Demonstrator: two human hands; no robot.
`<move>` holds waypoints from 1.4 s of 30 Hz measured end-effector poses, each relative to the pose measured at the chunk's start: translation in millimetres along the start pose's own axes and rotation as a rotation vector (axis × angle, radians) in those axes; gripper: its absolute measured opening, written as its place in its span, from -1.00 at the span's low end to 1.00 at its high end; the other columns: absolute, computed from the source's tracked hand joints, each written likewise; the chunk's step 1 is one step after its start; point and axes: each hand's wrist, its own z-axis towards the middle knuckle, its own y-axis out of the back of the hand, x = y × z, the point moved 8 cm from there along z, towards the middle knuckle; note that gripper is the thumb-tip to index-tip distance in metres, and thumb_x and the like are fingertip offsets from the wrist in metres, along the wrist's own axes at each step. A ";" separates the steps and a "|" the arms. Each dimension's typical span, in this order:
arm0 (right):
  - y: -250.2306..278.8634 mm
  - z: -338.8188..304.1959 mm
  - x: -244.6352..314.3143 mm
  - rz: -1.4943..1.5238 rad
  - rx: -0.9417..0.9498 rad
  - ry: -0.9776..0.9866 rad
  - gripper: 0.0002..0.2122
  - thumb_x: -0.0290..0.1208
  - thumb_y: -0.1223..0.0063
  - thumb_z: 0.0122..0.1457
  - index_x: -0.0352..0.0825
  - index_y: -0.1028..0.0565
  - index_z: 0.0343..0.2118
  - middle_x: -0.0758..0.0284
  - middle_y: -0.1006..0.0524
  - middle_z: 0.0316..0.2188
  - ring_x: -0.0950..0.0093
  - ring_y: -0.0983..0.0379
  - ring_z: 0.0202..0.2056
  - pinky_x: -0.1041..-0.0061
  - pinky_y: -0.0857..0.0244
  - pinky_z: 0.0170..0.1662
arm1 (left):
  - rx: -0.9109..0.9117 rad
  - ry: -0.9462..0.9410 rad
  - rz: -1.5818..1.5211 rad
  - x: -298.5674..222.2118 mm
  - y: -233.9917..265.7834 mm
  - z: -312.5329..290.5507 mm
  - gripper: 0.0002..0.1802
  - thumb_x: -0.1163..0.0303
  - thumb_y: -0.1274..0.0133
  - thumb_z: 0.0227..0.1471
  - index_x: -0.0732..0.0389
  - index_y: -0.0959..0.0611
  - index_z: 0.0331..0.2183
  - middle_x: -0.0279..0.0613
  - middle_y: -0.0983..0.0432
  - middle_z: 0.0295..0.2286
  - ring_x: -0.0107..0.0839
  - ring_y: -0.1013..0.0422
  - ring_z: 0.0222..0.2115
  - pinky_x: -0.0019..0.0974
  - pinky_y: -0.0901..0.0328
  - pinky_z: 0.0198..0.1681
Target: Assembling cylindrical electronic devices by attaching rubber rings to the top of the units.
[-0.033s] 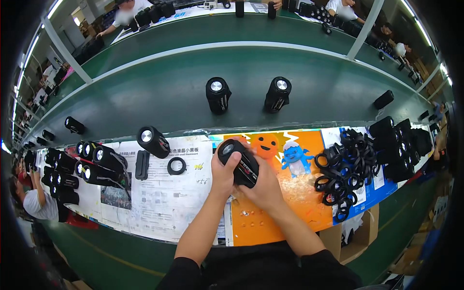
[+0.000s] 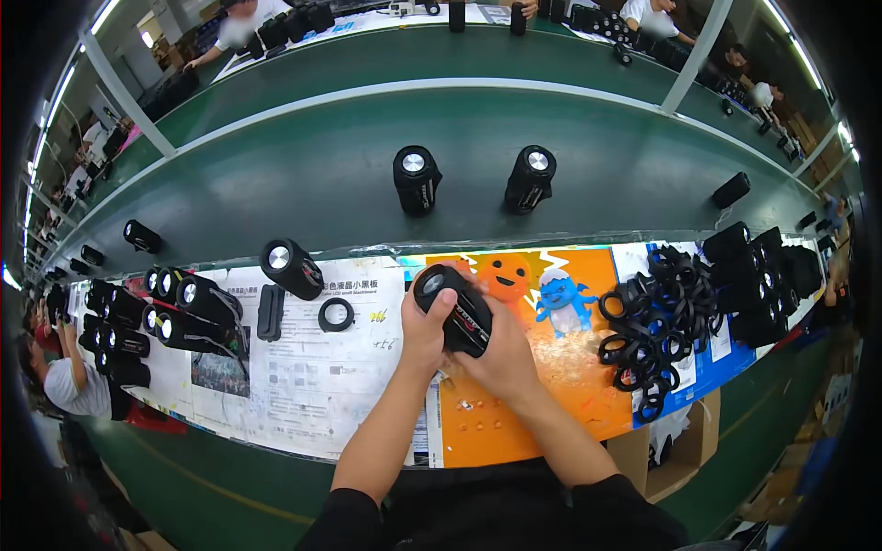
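Both my hands hold a black cylindrical speaker (image 2: 467, 323) over the seam between the white and orange sheets. My left hand (image 2: 421, 332) wraps its left side, with the thumb on the round upper end. My right hand (image 2: 505, 354) closes around the lower right side; some of its fingers are hidden behind the speaker. To the left, a loose black ring (image 2: 336, 315) lies on the white printed sheet (image 2: 303, 395). Beside it are a long black rounded part (image 2: 270, 312) and a tilted black speaker (image 2: 291, 269) with a silver disc on its end.
Two speakers (image 2: 417, 181) (image 2: 530, 180) stand on the green conveyor belt (image 2: 322, 170). More speakers (image 2: 197, 303) are grouped at left and others (image 2: 749, 285) at right. A heap of black rings (image 2: 666, 312) covers the right side. Below the table sits an open cardboard box (image 2: 684, 450).
The standing speakers on the belt have shifted very slightly to the right. My hands and the held speaker stay in the same pose.
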 end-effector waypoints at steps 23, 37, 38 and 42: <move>-13.3 -11.4 9.6 -0.070 -0.091 0.086 -0.14 -0.46 -0.57 0.00 -0.53 -0.30 0.35 -0.07 -0.53 0.17 0.00 -0.58 0.16 0.19 -0.51 0.18 | 0.009 0.004 0.089 -2.3 13.7 -0.8 -0.51 0.30 -0.36 0.21 0.28 -0.56 0.06 -0.02 -0.66 -0.17 -0.17 -0.66 -0.15 -0.12 -0.59 0.02; -8.8 -10.0 4.3 -0.110 -0.136 0.092 -0.15 -0.43 -0.55 -0.03 -0.50 -0.31 0.33 -0.06 -0.55 0.08 -0.07 -0.57 0.08 0.10 -0.50 0.13 | -0.046 0.038 0.238 18.6 32.0 3.5 -0.40 0.23 -0.47 0.14 0.27 -0.60 0.10 -0.26 -0.65 -0.15 -0.46 -0.57 -0.14 -0.35 -0.49 0.04; -9.8 -9.1 3.2 -0.089 -0.142 0.099 -0.15 -0.39 -0.54 0.00 -0.50 -0.31 0.34 -0.07 -0.55 0.09 -0.08 -0.56 0.12 0.07 -0.49 0.16 | -0.046 0.052 0.267 14.5 32.7 5.3 -0.39 0.21 -0.50 0.10 0.26 -0.62 0.08 -0.26 -0.64 -0.15 -0.45 -0.57 -0.15 -0.33 -0.50 0.02; -18.6 -12.3 4.1 -0.070 -0.102 0.060 -0.17 -0.35 -0.54 0.04 -0.50 -0.29 0.32 -0.09 -0.53 0.10 -0.08 -0.56 0.09 0.08 -0.50 0.11 | 0.003 -0.020 0.234 -8.5 14.2 2.8 -0.48 0.18 -0.37 0.14 0.30 -0.60 0.00 -0.06 -0.68 -0.24 -0.19 -0.66 -0.22 -0.17 -0.59 -0.03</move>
